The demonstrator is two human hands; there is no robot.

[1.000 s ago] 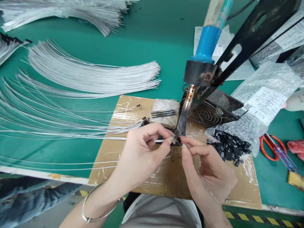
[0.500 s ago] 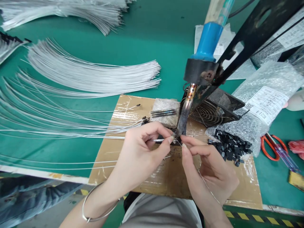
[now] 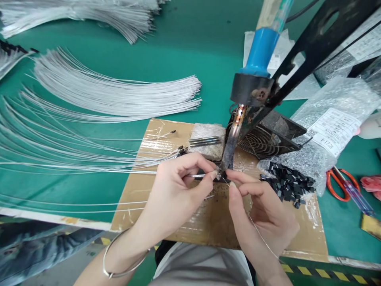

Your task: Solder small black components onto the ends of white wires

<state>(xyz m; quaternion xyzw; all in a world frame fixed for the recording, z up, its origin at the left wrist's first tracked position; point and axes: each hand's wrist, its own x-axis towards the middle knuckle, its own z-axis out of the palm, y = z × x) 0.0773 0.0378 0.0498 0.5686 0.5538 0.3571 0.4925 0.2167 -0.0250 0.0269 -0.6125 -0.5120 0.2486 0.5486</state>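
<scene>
My left hand [image 3: 178,190] pinches white wires [image 3: 143,172], whose ends reach the tip of a soldering iron [image 3: 233,137]. Between the thumb and fingers of my right hand [image 3: 262,206] is a thin solder wire [image 3: 263,238], its end close to that same tip. The iron hangs from a black metal bracket, tip downward, just above the fingertips. Exactly where wire, solder and tip touch is too small to make out. Behind my left fingers, several dark metal pins lie on a whitish block [image 3: 207,153].
Brown cardboard [image 3: 214,226] lies under both hands. Bundles of white wires [image 3: 119,93] spread to the left. A black fan [image 3: 264,139] stands behind the iron. Black pieces [image 3: 288,182], bubble wrap [image 3: 345,95] and red scissors [image 3: 330,184] are at right. A person's jeans show lower left.
Both hands stay almost where they were. The solder wire's end and my right thumb have shifted very slightly to the right.
</scene>
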